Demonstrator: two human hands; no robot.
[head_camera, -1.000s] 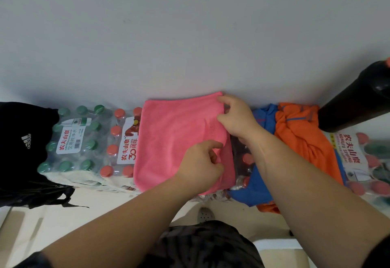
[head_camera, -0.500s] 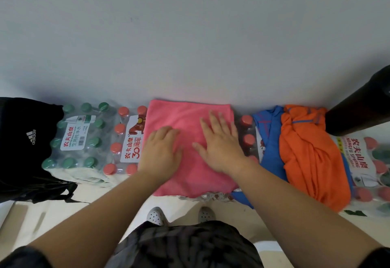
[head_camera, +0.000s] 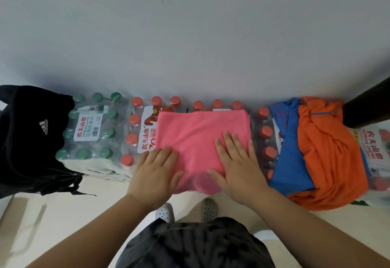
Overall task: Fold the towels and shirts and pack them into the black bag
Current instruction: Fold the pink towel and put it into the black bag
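A folded pink towel point(head_camera: 196, 136) lies flat on packs of red-capped water bottles point(head_camera: 145, 132) against the wall. My left hand point(head_camera: 155, 172) rests flat on the towel's near left corner, fingers straight. My right hand point(head_camera: 236, 166) presses flat on its near right part, fingers spread. To the right lies a crumpled blue shirt point(head_camera: 291, 153) with a bunched orange shirt point(head_camera: 329, 153) on top of it. The black bag point(head_camera: 27, 138) with a white logo sits at the far left.
A pack of green-capped bottles point(head_camera: 92, 128) stands between the bag and the towel. Another bottle pack point(head_camera: 375, 151) lies at the far right, under a dark cylindrical object point(head_camera: 367, 107). The grey wall is right behind. My feet in perforated shoes point(head_camera: 166, 212) stand on the pale floor.
A second ago both hands pinched the towel's right edge, folding it over. Then they flattened on top. Now they have slid toward the near edge, smoothing the folded towel.
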